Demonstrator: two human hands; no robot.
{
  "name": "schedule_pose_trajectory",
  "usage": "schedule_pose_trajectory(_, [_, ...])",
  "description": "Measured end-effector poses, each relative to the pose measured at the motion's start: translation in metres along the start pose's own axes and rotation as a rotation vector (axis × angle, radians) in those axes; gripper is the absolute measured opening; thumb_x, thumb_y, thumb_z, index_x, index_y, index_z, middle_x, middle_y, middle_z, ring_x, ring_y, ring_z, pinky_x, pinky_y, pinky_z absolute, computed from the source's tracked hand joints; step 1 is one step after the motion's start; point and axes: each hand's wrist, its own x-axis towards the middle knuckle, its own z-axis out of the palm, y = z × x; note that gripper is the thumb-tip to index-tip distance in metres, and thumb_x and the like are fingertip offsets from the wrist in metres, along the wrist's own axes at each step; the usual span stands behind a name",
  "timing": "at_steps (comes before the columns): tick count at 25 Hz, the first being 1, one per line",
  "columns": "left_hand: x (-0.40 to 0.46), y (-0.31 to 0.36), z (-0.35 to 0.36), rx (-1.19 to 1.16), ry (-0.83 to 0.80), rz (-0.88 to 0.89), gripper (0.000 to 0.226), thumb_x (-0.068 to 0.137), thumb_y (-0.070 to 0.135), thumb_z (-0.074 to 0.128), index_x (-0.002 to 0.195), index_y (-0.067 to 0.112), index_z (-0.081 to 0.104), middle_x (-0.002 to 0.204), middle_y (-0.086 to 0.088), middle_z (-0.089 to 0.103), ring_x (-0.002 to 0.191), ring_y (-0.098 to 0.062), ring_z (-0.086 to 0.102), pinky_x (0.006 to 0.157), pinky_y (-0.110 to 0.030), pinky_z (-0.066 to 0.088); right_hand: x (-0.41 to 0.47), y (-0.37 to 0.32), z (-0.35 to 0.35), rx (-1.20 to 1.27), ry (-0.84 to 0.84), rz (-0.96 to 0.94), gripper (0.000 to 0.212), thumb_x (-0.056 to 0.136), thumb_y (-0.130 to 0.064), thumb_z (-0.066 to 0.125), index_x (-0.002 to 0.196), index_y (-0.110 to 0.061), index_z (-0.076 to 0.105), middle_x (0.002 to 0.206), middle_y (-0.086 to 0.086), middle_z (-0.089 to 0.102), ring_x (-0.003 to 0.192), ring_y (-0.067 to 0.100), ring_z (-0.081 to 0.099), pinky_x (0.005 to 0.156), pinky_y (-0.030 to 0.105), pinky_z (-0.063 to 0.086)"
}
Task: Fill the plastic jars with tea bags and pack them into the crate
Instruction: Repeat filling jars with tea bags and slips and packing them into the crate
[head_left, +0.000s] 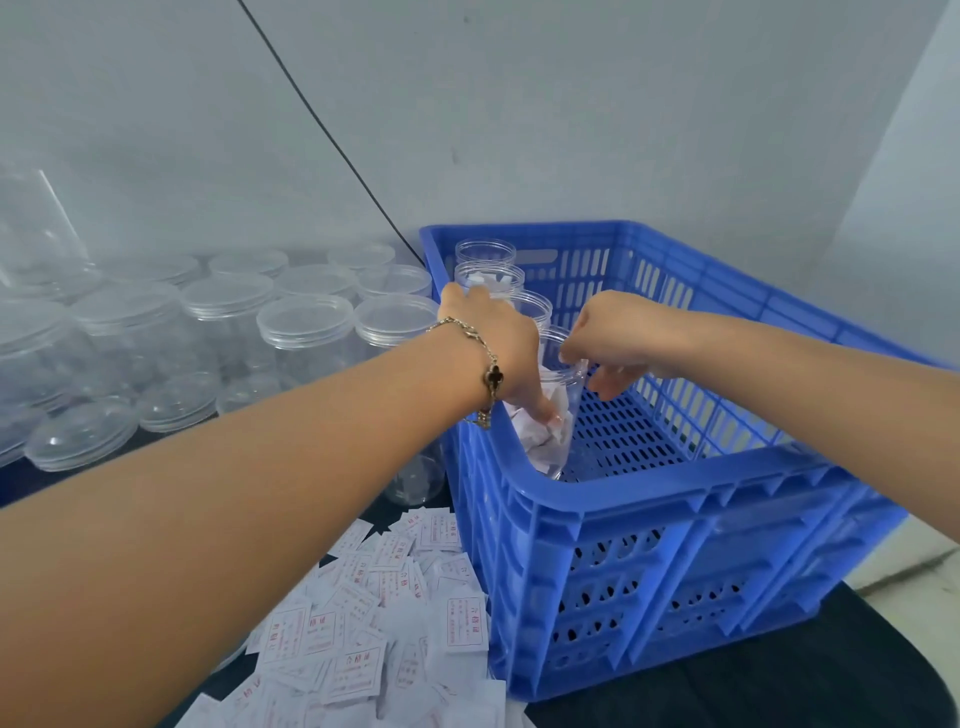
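Note:
A blue plastic crate (649, 486) stands on a dark table on the right. Inside it, along the left wall, stands a row of three clear jars (488, 270), at least one holding white tea bags. In front of them an open clear jar (566, 421) leans to the right, partly filled with tea bags. My left hand (493, 343), with a bracelet on the wrist, reaches into this jar, its fingers down among the tea bags. My right hand (618, 338) pinches the jar's rim from the right. A loose pile of white tea bags (395, 613) with red print lies left of the crate.
Many clear lidded jars (306, 332) crowd the table at the left, with loose clear lids (83, 436) in front of them. A black cable (332, 135) runs down the grey wall behind the crate. The right part of the crate floor (639, 431) is bare.

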Motion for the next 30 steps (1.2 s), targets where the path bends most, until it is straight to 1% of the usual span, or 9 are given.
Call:
schedule_pose_trajectory(3, [-0.007, 0.0, -0.006, -0.004, -0.028, 0.022, 0.063, 0.066, 0.084, 0.052, 0.063, 0.022, 0.038, 0.07, 0.003, 0.038, 0.091, -0.021, 0.034, 0.093, -0.04, 0.032, -0.005, 0.003, -0.001, -0.032, -0.016, 0.016, 0.04, 0.094, -0.033, 0.054, 0.12, -0.002, 0.05, 0.104, 0.011, 0.057, 0.078, 0.026, 0.069, 0.066, 0.035, 0.059])
schedule_pose_trajectory(6, [-0.015, -0.002, -0.014, -0.11, -0.017, 0.039, 0.062, 0.068, 0.079, 0.058, 0.062, 0.019, 0.043, 0.066, 0.004, 0.045, 0.073, -0.017, 0.045, 0.072, -0.03, 0.04, -0.014, 0.004, -0.006, 0.037, -0.006, 0.032, 0.05, 0.096, -0.037, 0.051, 0.13, -0.002, 0.044, 0.113, 0.013, 0.056, 0.08, 0.027, 0.066, 0.065, 0.035, 0.059])
schedule_pose_trajectory(10, [-0.031, -0.017, -0.024, -0.288, 0.076, 0.072, 0.056, 0.08, 0.06, 0.063, 0.057, 0.014, 0.04, 0.058, 0.002, 0.042, 0.052, -0.012, 0.037, 0.047, -0.026, 0.029, -0.036, -0.01, -0.013, -0.157, 0.137, -0.097, 0.029, 0.093, -0.028, 0.052, 0.082, -0.002, 0.057, 0.077, 0.011, 0.059, 0.075, 0.029, 0.062, 0.063, 0.033, 0.052])
schedule_pose_trajectory(14, [-0.057, -0.059, -0.042, -0.351, 0.192, 0.0, 0.046, 0.083, 0.049, 0.065, 0.058, 0.017, 0.042, 0.061, 0.002, 0.043, 0.056, -0.012, 0.04, 0.049, -0.027, 0.028, -0.059, -0.055, -0.015, -0.183, 0.386, -0.392, 0.024, 0.085, -0.018, 0.056, 0.104, -0.007, 0.063, 0.108, 0.01, 0.066, 0.104, 0.028, 0.058, 0.088, 0.038, 0.047])
schedule_pose_trajectory(19, [-0.1, -0.144, -0.041, -0.393, 0.237, -0.195, 0.036, 0.083, 0.047, 0.066, 0.091, 0.012, 0.065, 0.09, -0.004, 0.062, 0.084, -0.024, 0.055, 0.069, -0.028, 0.039, -0.073, -0.143, 0.008, -0.133, 0.352, -0.699, 0.019, 0.083, -0.014, 0.057, 0.1, -0.016, 0.066, 0.106, 0.002, 0.065, 0.101, 0.022, 0.059, 0.09, 0.035, 0.047])
schedule_pose_trajectory(21, [-0.121, -0.184, -0.029, -0.377, 0.221, -0.291, 0.037, 0.084, 0.046, 0.066, 0.081, 0.009, 0.061, 0.084, -0.004, 0.06, 0.082, -0.024, 0.054, 0.067, -0.029, 0.038, -0.075, -0.182, 0.026, -0.155, 0.348, -0.786, 0.021, 0.085, -0.015, 0.057, 0.103, -0.016, 0.066, 0.109, 0.003, 0.065, 0.103, 0.023, 0.058, 0.09, 0.035, 0.047])
schedule_pose_trajectory(24, [-0.153, -0.248, -0.008, -0.362, 0.193, -0.456, 0.043, 0.085, 0.047, 0.065, 0.066, 0.01, 0.053, 0.072, -0.005, 0.054, 0.071, -0.022, 0.049, 0.063, -0.028, 0.034, -0.073, -0.234, 0.054, -0.157, 0.317, -0.847, 0.019, 0.085, -0.014, 0.055, 0.101, -0.016, 0.067, 0.108, 0.004, 0.065, 0.102, 0.024, 0.058, 0.087, 0.031, 0.047])
schedule_pose_trajectory(28, [-0.187, -0.322, 0.04, -0.492, 0.221, -0.645, 0.044, 0.086, 0.044, 0.065, 0.102, 0.003, 0.067, 0.105, -0.012, 0.065, 0.088, -0.027, 0.055, 0.073, -0.029, 0.04, -0.06, -0.287, 0.092, -0.128, 0.219, -0.83, 0.018, 0.086, -0.012, 0.054, 0.097, -0.014, 0.068, 0.105, 0.004, 0.066, 0.098, 0.023, 0.06, 0.08, 0.027, 0.046])
schedule_pose_trajectory(30, [-0.19, -0.344, 0.064, -0.584, 0.244, -0.708, 0.045, 0.086, 0.043, 0.065, 0.107, 0.002, 0.066, 0.112, -0.013, 0.065, 0.089, -0.027, 0.056, 0.072, -0.028, 0.041, -0.045, -0.308, 0.11, -0.126, 0.18, -0.802, 0.018, 0.085, -0.012, 0.054, 0.096, -0.01, 0.068, 0.107, 0.006, 0.066, 0.099, 0.025, 0.061, 0.082, 0.029, 0.049])
